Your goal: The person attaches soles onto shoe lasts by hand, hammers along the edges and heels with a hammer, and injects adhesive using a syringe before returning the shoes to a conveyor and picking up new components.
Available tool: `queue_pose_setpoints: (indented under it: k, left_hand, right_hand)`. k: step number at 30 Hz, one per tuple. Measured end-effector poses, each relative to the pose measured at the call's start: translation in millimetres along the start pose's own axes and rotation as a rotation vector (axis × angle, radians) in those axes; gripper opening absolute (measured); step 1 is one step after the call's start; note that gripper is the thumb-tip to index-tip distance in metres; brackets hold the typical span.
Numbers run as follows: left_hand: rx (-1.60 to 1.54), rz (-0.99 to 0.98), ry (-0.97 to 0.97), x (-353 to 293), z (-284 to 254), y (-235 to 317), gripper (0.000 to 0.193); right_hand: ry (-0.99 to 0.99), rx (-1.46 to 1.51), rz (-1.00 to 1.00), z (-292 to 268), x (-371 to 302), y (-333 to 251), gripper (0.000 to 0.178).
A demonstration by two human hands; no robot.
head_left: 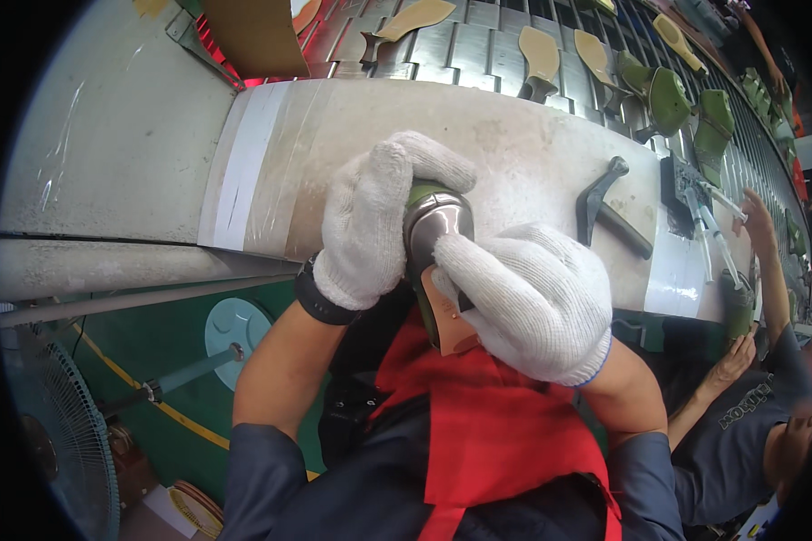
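Between my two hands is a green shoe [438, 219] with a shiny brown-grey heel part facing up and a tan sole [449, 326] toward my body. My left hand [367, 225], in a white knit glove, wraps round the shoe's left side, its fingers bent over the far end. My right hand [541, 302], gloved the same way, presses its index finger on the shiny part. Its other fingers are curled beside the sole and hide part of it. To the right of my hands, a hammer [615, 209] lies on the pale worktop [505, 144].
Beyond the worktop, a slatted metal conveyor [478, 56] carries tan soles with heels [539, 56] and green shoes [669, 101]. Syringes [715, 236] lean by a black holder [679, 185] near the co-worker's hands [756, 221] at the right. A fan [63, 433] stands at lower left.
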State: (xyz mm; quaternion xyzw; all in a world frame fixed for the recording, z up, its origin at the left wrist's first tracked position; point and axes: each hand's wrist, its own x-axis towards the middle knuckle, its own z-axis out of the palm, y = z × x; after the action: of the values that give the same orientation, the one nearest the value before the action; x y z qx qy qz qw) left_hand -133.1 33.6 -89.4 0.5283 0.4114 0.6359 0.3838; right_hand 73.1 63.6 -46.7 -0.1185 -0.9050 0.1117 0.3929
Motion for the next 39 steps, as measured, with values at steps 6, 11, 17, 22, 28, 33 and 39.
queue_pose_setpoints:
  k: [6, 11, 17, 22, 28, 33, 39]
  left_hand:
    - [-0.023, 0.072, -0.038, 11.3, -4.6, -0.6, 0.052]
    - [-0.178, -0.224, -0.085, 42.0, -15.4, -4.3, 0.035]
    - [-0.274, -0.276, -0.01, 43.1, -34.3, -25.4, 0.037]
    - [0.06, -0.068, 0.015, 43.5, -16.5, -20.4, 0.029]
    - [-0.081, -0.136, -0.015, 61.7, -12.7, -54.0, 0.035]
    - [-0.238, -0.132, -0.062, 58.7, 11.8, -50.5, 0.032]
    - [-0.09, -0.135, -0.073, 55.5, 14.7, -25.4, 0.029]
  right_hand:
    - [-0.087, -0.03, 0.099, -3.0, 13.4, -6.6, 0.053]
    - [0.026, 0.044, 0.095, 19.4, 36.8, 40.3, 0.039]
    - [-0.076, 0.25, 0.707, 8.1, 15.7, 49.4, 0.023]
    - [-0.038, 0.217, 0.472, -15.8, 43.6, 30.0, 0.029]
    - [-0.409, -0.305, 0.486, -16.2, 67.1, 27.9, 0.033]
    - [-0.315, -0.435, 0.383, -7.2, 52.7, 44.2, 0.028]
    - [-0.281, -0.069, 0.56, -9.1, 35.5, 52.7, 0.037]
